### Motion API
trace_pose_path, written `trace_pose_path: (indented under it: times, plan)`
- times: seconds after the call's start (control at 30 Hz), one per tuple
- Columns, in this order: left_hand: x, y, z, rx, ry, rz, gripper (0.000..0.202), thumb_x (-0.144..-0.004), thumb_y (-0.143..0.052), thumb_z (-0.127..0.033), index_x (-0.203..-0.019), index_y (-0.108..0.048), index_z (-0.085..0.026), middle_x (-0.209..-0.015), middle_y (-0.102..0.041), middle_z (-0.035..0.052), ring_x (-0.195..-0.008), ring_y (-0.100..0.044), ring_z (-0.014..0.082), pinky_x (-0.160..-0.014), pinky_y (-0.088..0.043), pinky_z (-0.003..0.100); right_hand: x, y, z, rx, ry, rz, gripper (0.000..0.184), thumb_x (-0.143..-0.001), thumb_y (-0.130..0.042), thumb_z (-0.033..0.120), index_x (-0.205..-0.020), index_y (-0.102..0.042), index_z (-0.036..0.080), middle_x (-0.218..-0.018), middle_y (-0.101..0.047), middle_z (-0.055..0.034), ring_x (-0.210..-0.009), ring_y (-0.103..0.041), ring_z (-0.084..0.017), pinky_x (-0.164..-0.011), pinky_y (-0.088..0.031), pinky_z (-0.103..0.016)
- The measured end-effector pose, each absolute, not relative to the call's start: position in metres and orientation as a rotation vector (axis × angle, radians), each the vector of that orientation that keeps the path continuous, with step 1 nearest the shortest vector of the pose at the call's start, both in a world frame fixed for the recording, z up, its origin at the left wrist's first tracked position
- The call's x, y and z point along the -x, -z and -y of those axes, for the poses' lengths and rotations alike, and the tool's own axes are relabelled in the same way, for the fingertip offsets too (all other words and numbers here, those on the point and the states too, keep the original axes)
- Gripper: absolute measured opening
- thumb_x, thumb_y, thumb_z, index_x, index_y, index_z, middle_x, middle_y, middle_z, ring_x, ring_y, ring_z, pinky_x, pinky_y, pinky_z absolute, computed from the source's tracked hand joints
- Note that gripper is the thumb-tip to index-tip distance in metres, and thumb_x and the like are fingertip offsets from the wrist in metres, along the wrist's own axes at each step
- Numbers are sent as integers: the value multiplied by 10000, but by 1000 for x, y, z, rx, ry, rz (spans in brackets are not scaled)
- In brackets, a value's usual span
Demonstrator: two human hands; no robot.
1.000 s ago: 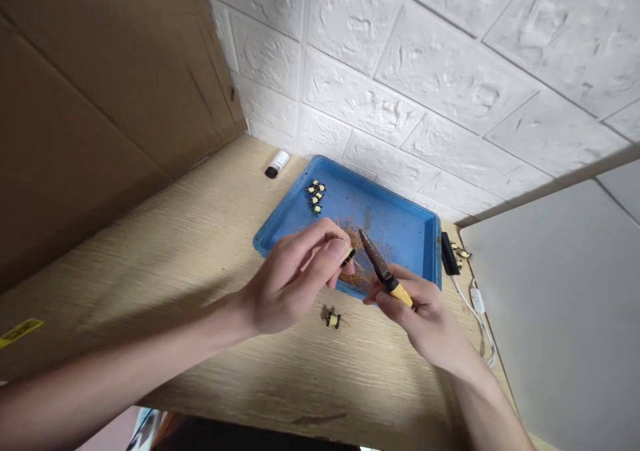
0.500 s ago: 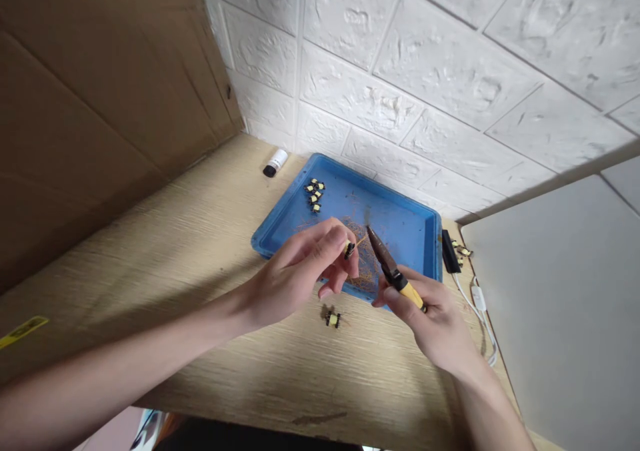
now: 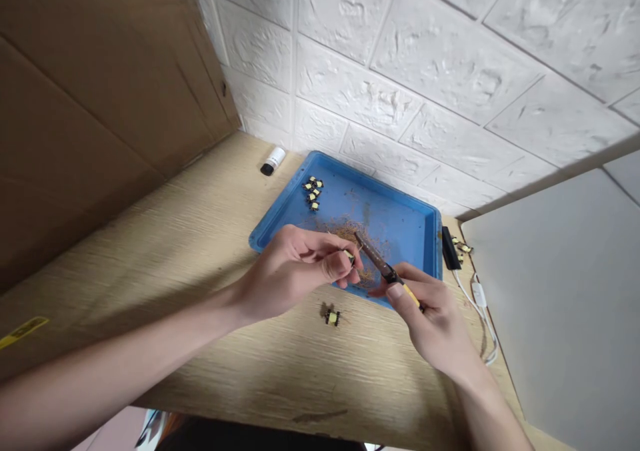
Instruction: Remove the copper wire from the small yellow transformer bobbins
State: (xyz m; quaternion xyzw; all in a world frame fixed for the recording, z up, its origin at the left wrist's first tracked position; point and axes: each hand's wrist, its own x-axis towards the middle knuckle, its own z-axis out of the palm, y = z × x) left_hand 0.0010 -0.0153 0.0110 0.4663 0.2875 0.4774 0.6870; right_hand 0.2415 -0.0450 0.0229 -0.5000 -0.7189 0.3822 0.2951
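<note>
My left hand (image 3: pixel 305 264) pinches a small transformer (image 3: pixel 349 256), with yellow tape and a black base, between thumb and fingers. My right hand (image 3: pixel 435 311) is closed round the yellow-and-black handle of long-nose pliers (image 3: pixel 373 254). The jaws point up and left, close beside the transformer; whether they grip a wire I cannot tell. Both hands are over the near edge of a blue tray (image 3: pixel 410 214). Copper-coloured wire clippings (image 3: pixel 345 227) lie in it, partly hidden by my hands. Another transformer (image 3: pixel 332 317) sits on the table below my hands.
Several transformers (image 3: pixel 313 194) lie at the tray's left end. A white bottle with a black cap (image 3: pixel 273 161) is left of the tray. On the right are a black bar (image 3: pixel 451 248), a white cable (image 3: pixel 479 296) and more small parts (image 3: pixel 463 245). A cardboard panel (image 3: pixel 110 84) stands left.
My left hand has turned and lowered the transformer slightly. The pliers have tilted further left, bringing their tip closer to it.
</note>
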Motion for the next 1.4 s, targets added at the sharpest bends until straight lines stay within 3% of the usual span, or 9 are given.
trace_pose_path:
  times: [0.13,0.27,0.43,0.63,0.77,0.87,1.1,1.27,1.4]
  plan:
    - [2,-22,23,-1319,-1040,-706,168,-896,-843,-275,-740,-847,-214,-737,-766,26,-661,-656,136,-605,-518,227,-256,-28,30,1531,-769,1815,525,-1055,-593,576,-763,-826,207,-813,-661,-47,-674,-565,-171,-625,-398,-335]
    - [1,-20,20,-1349,-1054,-770,224,-913,-812,-313,-718,-841,-209,-766,-786,48,-697,-693,161,-613,-546,243,-286,-31,12,1713,-542,1547,434,-996,-683,603,-860,-859,230,-783,-673,-34,-746,-621,-208,-693,-451,-345]
    - [1,-6,6,-1157,-1099,-926,309,-901,-869,-468,-1020,-882,-184,-843,-822,70,-741,-709,152,-740,-620,259,-291,-23,14,1552,-785,1775,195,-970,-752,411,-928,-872,264,-1137,-791,-59,-1084,-732,-262,-925,-555,-361]
    - [0,-4,5,-1172,-1050,-979,362,-934,-841,-493,-1128,-872,-190,-861,-825,59,-794,-732,150,-790,-625,241,-278,-19,27,1438,-968,1968,247,-1017,-640,305,-1122,-855,242,-1496,-704,-100,-1359,-692,-295,-1088,-555,-409]
    - [1,-4,8,-1232,-1088,-903,312,-958,-823,-478,-1043,-883,-184,-866,-817,73,-749,-714,150,-726,-615,243,-274,-18,30,1454,-868,2038,213,-1008,-619,256,-895,-794,211,-1511,-688,-126,-1399,-668,-301,-1119,-536,-435]
    - [2,-6,9,-1309,-1169,-840,328,-947,-824,-539,-973,-890,-219,-1033,-828,94,-833,-726,163,-752,-611,246,-271,-16,30,1463,-806,2067,272,-1001,-611,238,-737,-674,217,-1451,-712,-137,-1444,-632,-301,-1159,-501,-439]
    - [1,-11,9,-1422,-1018,-875,307,-961,-787,-534,-1004,-892,-249,-1115,-864,85,-1100,-786,270,-1042,-628,373,-270,-13,32,1474,-882,2063,235,-992,-614,225,-774,-703,222,-1476,-708,-127,-1462,-626,-292,-1192,-494,-436]
    - [1,-8,8,-1353,-1012,-1011,293,-972,-754,-472,-1085,-886,-236,-1179,-857,81,-1040,-794,248,-898,-652,300,-276,-16,33,1473,-913,2042,210,-999,-626,269,-882,-791,210,-1565,-670,-140,-1507,-601,-332,-1215,-504,-467]
    - [0,-9,9,-1376,-1055,-1001,226,-975,-745,-412,-1003,-893,-243,-1066,-865,55,-952,-780,202,-857,-624,248,-278,-20,34,1443,-961,2084,216,-1007,-630,279,-929,-822,219,-1642,-599,-123,-1549,-555,-344,-1220,-513,-492]
